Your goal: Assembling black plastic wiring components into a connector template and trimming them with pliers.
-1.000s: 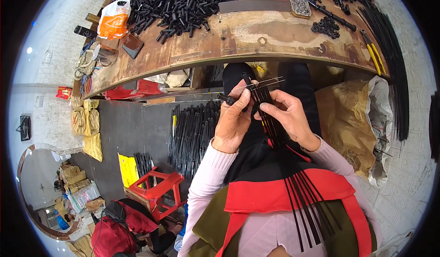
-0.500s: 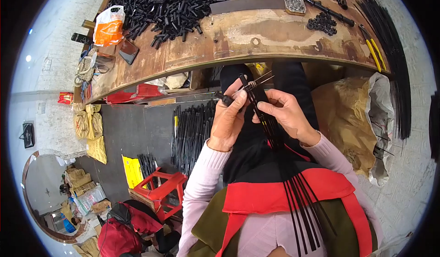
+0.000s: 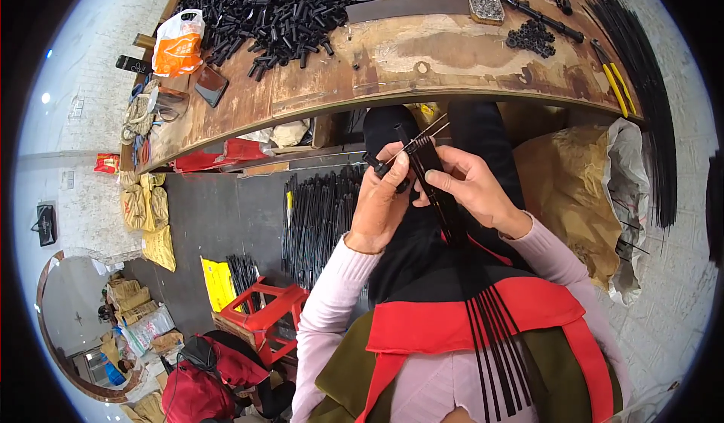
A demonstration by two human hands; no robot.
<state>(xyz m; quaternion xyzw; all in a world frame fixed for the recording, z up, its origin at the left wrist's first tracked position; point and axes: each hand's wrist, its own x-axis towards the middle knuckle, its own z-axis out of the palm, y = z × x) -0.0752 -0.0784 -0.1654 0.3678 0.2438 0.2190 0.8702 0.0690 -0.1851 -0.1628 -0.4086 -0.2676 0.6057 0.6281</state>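
Both my hands are closed around a fan of thin black rods, like umbrella ribs, held upright over my lap. Their long lower ends trail across my red and black apron. My left hand pinches the upper ends between thumb and fingers. A short black cylindrical part sticks out beside that hand's fingers. My right hand grips the rods from the other side, thumb on top. Two thin wire ends point up and right beyond the rods; where they are fastened is hidden by my fingers.
A wooden workbench spans the far side, with a heap of short black tubes, small black rings and yellow-handled pliers. Right stands a brown sack. Left are bundled rods and a red stool.
The black cylindrical part has shifted slightly right and shows more of its length. The rods' upper ends now line up more evenly side by side. Both hands have barely moved.
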